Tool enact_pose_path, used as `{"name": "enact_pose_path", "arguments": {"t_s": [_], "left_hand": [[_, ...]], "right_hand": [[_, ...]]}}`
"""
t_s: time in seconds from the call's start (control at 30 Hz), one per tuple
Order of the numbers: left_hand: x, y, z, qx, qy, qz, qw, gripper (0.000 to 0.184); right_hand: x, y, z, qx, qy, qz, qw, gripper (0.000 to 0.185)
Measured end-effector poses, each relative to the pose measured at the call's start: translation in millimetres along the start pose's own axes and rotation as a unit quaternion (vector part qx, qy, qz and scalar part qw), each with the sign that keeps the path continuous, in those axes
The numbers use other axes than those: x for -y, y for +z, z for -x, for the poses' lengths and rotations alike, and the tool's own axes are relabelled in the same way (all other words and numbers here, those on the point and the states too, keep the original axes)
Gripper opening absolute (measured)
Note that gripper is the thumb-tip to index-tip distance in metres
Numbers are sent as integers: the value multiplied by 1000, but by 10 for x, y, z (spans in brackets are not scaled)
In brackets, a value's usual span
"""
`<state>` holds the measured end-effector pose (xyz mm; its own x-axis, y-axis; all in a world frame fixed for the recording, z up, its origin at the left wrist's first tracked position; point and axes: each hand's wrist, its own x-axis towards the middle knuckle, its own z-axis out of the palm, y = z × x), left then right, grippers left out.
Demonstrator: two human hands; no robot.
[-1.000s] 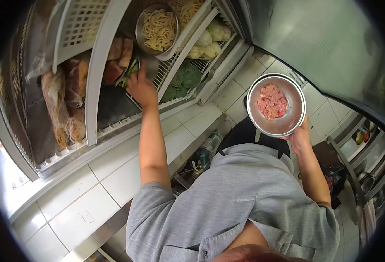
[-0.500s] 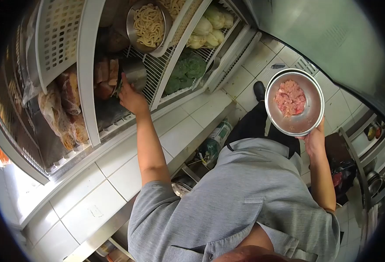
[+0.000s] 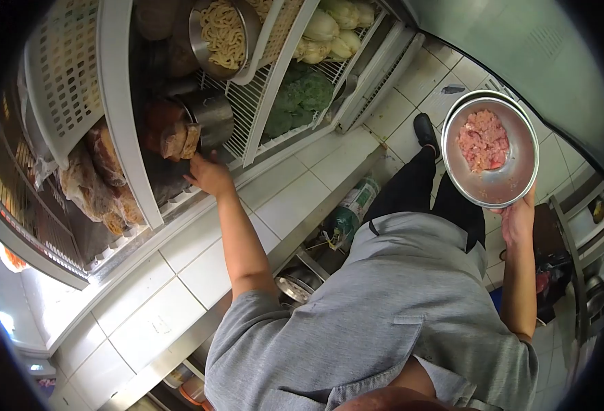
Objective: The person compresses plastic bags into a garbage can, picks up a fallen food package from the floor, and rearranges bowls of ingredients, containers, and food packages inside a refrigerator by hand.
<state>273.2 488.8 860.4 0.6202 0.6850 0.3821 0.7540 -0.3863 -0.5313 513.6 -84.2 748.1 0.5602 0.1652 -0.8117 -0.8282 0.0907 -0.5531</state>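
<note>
My left hand (image 3: pixel 211 176) reaches into the refrigerator, fingers apart, with fingertips at the edge of a piece of meat (image 3: pixel 181 142). Whether they press on it, I cannot tell. Right behind the meat stands a steel pot (image 3: pixel 213 118). Out to the right, my right hand (image 3: pixel 519 218) holds a steel bowl (image 3: pixel 519 164) from its near side and below. Raw minced meat (image 3: pixel 483 140) lies in that bowl. A second metal rim shows just behind the bowl's far edge.
Beside the pot, the shelf holds a bowl of thick noodles (image 3: pixel 222 33), leafy greens (image 3: pixel 300 101) and pale cabbages (image 3: pixel 322 34). Bagged meat (image 3: pixel 90 181) lies left of the white divider (image 3: pixel 127 116). The open refrigerator door (image 3: pixel 521 55) is ahead. Shelving with pans stands at right.
My left hand has drawn back from beside the pot toward the shelf's front edge. The meat piece sits nearer that edge. The bowl in my right hand has shifted right in view.
</note>
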Motion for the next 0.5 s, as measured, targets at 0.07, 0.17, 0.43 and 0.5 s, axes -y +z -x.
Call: {"name": "enact_pose_path", "arguments": {"t_s": [0.07,0.17,0.43,0.5], "left_hand": [[-159,-165,114,-33,-55,55,996,45],[-631,-575,294,-107,-99,156,977,45],[-1460,-881,-635,-10,-59,560,827,39],[-1602,-935,-969,3,-82,554,829,40]], "right_hand": [[24,11,38,-3,-1,4,1000,46],[78,98,53,-7,-9,1,1000,44],[314,364,335,6,-18,11,1000,39],[405,470,455,16,-16,2,1000,42]]}}
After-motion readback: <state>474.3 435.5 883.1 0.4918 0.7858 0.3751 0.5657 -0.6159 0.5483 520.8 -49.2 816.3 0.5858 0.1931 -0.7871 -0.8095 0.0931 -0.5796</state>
